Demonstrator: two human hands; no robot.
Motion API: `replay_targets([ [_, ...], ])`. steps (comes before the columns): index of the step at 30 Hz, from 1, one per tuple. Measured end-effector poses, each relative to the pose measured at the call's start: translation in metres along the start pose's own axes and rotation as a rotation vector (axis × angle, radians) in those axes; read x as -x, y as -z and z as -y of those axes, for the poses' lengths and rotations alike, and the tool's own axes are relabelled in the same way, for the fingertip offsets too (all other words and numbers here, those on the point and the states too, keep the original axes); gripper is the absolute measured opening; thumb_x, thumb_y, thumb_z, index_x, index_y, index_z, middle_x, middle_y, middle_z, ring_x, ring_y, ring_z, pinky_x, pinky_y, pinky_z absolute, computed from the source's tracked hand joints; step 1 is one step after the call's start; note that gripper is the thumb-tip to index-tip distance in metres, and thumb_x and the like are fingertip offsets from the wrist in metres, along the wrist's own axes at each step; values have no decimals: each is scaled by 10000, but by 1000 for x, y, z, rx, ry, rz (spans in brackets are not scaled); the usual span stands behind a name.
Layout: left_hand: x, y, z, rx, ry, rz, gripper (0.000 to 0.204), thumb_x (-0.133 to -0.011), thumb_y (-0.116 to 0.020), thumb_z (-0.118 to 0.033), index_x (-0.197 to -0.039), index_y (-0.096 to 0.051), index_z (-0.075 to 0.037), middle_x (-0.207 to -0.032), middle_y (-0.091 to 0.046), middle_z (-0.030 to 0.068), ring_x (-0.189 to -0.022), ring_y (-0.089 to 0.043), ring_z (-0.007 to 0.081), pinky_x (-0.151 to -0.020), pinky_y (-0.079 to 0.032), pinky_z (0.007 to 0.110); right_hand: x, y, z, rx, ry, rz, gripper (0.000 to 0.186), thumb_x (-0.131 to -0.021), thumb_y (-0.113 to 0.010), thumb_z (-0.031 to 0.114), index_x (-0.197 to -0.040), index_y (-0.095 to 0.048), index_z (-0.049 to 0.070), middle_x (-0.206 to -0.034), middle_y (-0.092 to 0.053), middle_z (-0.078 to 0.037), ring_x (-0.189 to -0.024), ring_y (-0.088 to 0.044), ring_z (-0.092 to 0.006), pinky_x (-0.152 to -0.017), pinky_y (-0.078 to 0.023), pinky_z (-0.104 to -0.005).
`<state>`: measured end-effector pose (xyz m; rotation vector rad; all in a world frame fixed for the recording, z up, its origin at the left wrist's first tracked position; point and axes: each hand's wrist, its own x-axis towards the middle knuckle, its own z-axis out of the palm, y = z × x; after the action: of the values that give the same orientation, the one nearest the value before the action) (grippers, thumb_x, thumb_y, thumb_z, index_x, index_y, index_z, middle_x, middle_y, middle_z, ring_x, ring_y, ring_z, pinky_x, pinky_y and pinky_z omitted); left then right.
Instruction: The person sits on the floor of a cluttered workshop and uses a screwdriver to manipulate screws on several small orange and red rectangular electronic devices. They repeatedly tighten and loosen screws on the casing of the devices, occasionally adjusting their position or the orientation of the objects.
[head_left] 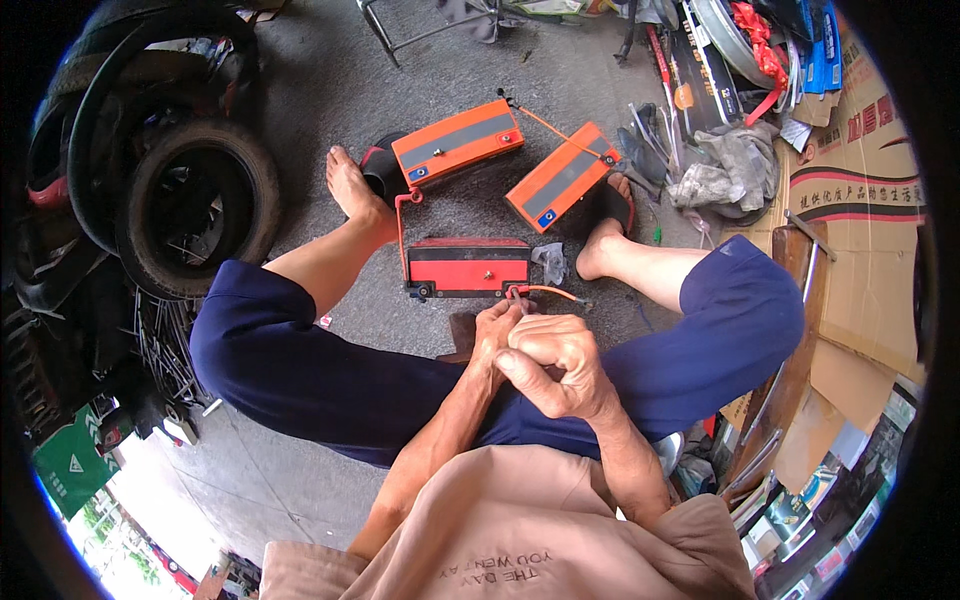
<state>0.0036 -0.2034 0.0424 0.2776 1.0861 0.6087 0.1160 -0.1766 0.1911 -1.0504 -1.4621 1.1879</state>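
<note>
Red battery (468,270): on the grey floor (320,100) between left foot (352,190) and right foot (600,248), just ahead of both hands. Left hand (492,334) with fingertips drawn narrow beside the near-right terminal (515,291); impossible to tell whether gripping anything. Right hand (560,362) curled into a tight fist against the left; any contents hidden. At the same terminal, short orange lead (555,291) running right, far end apparently unattached. Beyond, left orange battery (458,143) and right orange battery (562,180), with connecting cable (550,125) between; side cable (401,240) from left orange battery down to the near-left corner of the red one. Principal risk, by judgement: short circuit and sparking, from contact between the loose lead end and another terminal, or from any metal tool bridging two posts. Further possible faults: slipped fingers or stripped thread from force at an awkward angle; loose joint from an under-tightened lug; strained cable from a shifted battery; injury to lightly shod feet from a toppled one. Markings: small blue patches on both orange batteries, symbols too small to read; no legible brand on the red casing. Red and black printed characters on cardboard (860,200) at right; dark lettering, upside down, on beige shirt (500,520); white triangle and small characters on green sign (75,462) at lower left.
</note>
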Motion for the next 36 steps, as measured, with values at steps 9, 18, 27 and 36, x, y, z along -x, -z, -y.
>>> replay_targets([
  [9, -19, 20, 17, -478, -218, -383, 219, -876, -696, -176, -911, -693, 40, -763, -719, 115, -682, -649, 154, -639, -528, 348, 15, -6, 46, 919, -336, -177, 379, -871, -759, 388, -934, -589, 56, -753, -665, -140, -665, -665, -339, -595, -513, -436],
  [18, -8, -20, -14, -1293, -633, -397, 324, -758, -792, -147, -1016, -617, -58, -1036, -584, 153, -905, -642, 389, -730, -534, 481, 21, 9, 50, 1040, -263, 8, 237, -846, -743, 169, -1016, -621, 57, -795, -598, -104, -712, -627, -278, -575, -493, -394],
  [27, -26, -11, -5, -1339, -731, -335, 246, -788, -772, -183, -890, -569, -89, -876, -508, 111, -782, -602, 358, -601, -488, 479, 17, 5, 47, 1037, -130, 72, 269, -835, -709, 109, -1075, -636, 13, -844, -524, -108, -769, -580, -262, -610, -507, -379],
  [36, -34, -17, 1, -1250, -812, -500, 254, -832, -774, -226, -800, -562, -89, -770, -547, 124, -620, -612, 381, -507, -487, 485, 13, -5, 46, 972, -158, 132, 320, -817, -684, 150, -1103, -613, 24, -889, -549, -103, -789, -581, -252, -631, -503, -368],
])
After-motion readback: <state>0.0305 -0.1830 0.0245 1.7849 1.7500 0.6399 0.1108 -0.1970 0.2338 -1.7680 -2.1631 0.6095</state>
